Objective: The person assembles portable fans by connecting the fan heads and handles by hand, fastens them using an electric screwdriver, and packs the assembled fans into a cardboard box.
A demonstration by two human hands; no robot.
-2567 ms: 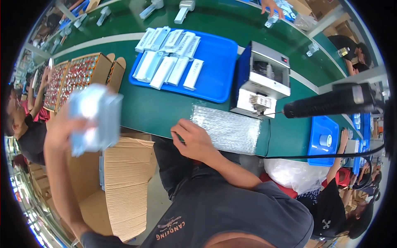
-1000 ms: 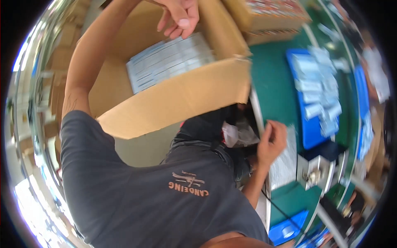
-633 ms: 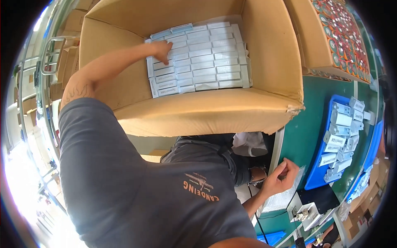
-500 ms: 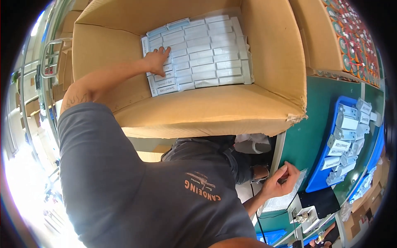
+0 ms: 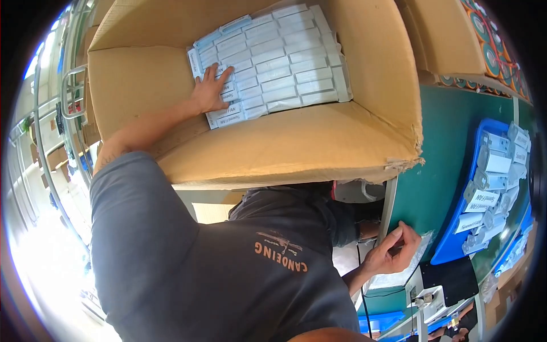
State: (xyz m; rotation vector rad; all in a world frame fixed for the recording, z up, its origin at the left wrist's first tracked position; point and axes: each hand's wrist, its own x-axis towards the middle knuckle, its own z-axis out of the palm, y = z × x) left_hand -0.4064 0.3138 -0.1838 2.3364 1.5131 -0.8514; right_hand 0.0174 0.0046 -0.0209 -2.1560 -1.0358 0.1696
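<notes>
My left hand (image 5: 212, 90) reaches down into a large open cardboard box (image 5: 296, 153). Its fingers are spread over the left side of a layer of slim white cartons (image 5: 270, 57), and it seems to touch the ones beneath it. Those cartons lie packed in tight rows, with printed ends along the left and near side. Off to the right, my right hand (image 5: 394, 251) hovers by the edge of a green tabletop (image 5: 439, 137). Its fingers are curled in toward the thumb, and nothing shows in them.
On the green table a blue tray (image 5: 441, 248) holds several clear-and-white packaged pieces (image 5: 494, 165). Beyond it stands another cardboard box (image 5: 433, 40) with orange-and-green round parts (image 5: 491, 60). A black-topped device (image 5: 450, 279) sits near my right hand. Metal rails (image 5: 74, 94) run at the left.
The whole view has shifted slightly, with the box now higher and further left. My left hand has moved a little across the cartons, fingers more spread. My right hand stays curled.
</notes>
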